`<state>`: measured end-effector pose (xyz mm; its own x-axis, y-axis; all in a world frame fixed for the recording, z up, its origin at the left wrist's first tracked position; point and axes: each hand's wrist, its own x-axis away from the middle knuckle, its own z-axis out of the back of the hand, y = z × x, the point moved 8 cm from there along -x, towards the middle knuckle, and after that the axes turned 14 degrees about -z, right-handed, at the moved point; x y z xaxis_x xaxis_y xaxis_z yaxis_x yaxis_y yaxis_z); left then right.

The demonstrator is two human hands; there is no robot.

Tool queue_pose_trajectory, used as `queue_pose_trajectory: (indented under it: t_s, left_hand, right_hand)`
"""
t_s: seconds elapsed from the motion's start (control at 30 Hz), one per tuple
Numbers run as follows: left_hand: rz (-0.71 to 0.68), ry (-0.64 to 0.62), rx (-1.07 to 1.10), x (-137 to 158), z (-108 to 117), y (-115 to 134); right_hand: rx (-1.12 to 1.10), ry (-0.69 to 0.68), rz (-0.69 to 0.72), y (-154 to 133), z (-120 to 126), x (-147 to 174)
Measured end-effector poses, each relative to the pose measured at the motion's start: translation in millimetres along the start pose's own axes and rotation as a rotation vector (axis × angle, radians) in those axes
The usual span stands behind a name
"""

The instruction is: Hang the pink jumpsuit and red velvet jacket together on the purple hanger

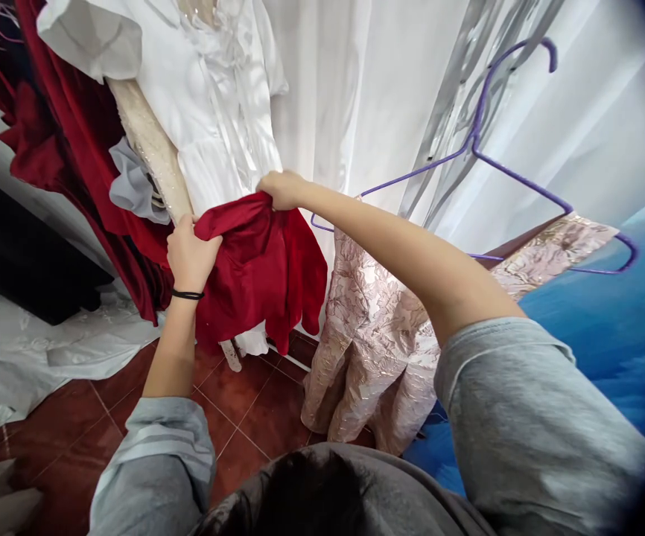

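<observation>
Both hands grip the upper edge of a red garment (249, 275), stretched between them, its kind not clear from here. My left hand (193, 253), with a black band at the wrist, is closed on its left end. Fingers of my right hand (283, 189) pinch its top edge farther right. Behind the red cloth hangs a white dress (216, 112) with short puffed sleeves, its lower part largely covered. A beige sequined sleeve or garment (152, 141) shows beside the white dress, just above my left hand.
To the right, a pink brocade dress (378, 327) hangs from a purple hanger (474, 141). Dark red garments (77, 149) hang at the left near a black object (21, 238). White lace fabric (65, 365) lies on the red tiled floor (233, 424). Blue fabric (624, 313) is at far right.
</observation>
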<state>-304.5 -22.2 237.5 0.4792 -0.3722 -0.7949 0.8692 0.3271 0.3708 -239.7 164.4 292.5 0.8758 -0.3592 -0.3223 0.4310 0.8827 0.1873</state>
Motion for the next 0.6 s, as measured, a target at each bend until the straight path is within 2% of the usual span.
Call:
queue_pose_trajectory:
  t_s: [0.07, 0.1, 0.13, 0.27, 0.33, 0.47, 0.6]
  left_hand:
    - [-0.015, 0.091, 0.062, -9, 3, 11]
    - [-0.044, 0.082, 0.123, -13, -2, 17]
    - [-0.076, 0.034, 0.212, -16, -10, 24]
    - [-0.083, -0.215, 0.684, -16, -57, 50]
    - [-0.05, -0.218, 0.863, -14, -67, 65]
    - [-0.104, -0.132, 1.041, -23, -61, 106]
    - [-0.255, 0.017, 1.011, -38, -41, 155]
  right_hand:
    - [-0.001, 0.234, -0.004, 12, 22, -6]
    - [0.002, 0.279, 0.007, 20, 28, -8]
    - [0.016, 0.253, 0.015, 29, 28, -10]
    - [0.094, -0.07, -0.033, 70, 9, -10]
    - [0.114, -0.069, -0.079, 86, 14, -3]
    - [0.136, 0.02, -0.106, 107, 48, 16]
    - [0.078, 0.075, -0.094, 134, 88, 31]
